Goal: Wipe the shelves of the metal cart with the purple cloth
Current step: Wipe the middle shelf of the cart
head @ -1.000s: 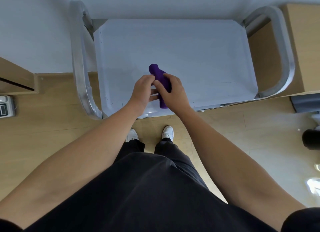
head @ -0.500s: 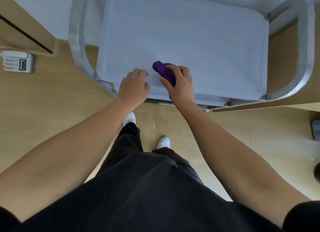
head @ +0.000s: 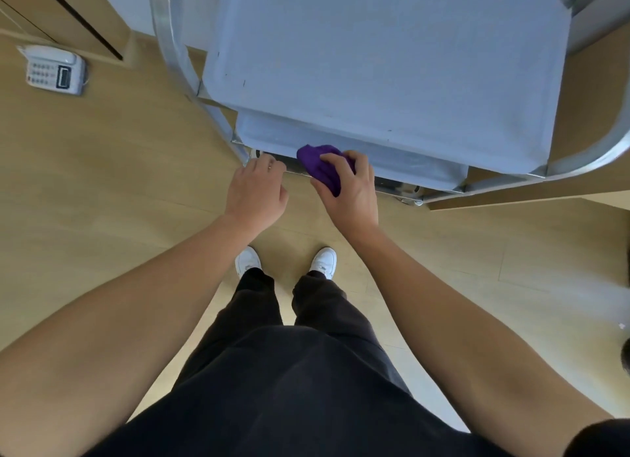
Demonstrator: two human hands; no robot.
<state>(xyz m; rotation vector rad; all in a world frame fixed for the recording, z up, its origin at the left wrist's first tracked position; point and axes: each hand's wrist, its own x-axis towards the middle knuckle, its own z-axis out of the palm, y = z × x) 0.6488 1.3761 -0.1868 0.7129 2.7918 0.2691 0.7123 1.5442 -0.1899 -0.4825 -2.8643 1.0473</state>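
Note:
The metal cart [head: 392, 64] stands in front of me, its grey top shelf filling the upper view and a lower shelf [head: 402, 156] showing as a strip under the near edge. My right hand [head: 347, 190] grips the bunched purple cloth [head: 322, 165] at the front edge of that lower shelf. My left hand [head: 257, 192] hovers just left of it, fingers loosely curled, holding nothing, close to the cart's front left corner.
A white desk telephone [head: 54, 71] lies on the wooden floor at the left. Wooden furniture [head: 68, 13] stands at the upper left and more wood panels at the right. The cart's curved handle rails [head: 170, 47] flank both sides. My feet stand below the hands.
Both hands have dropped from the top shelf to the front of the lower shelf, the right one carrying the cloth. The left hand let go of the cloth and moved apart.

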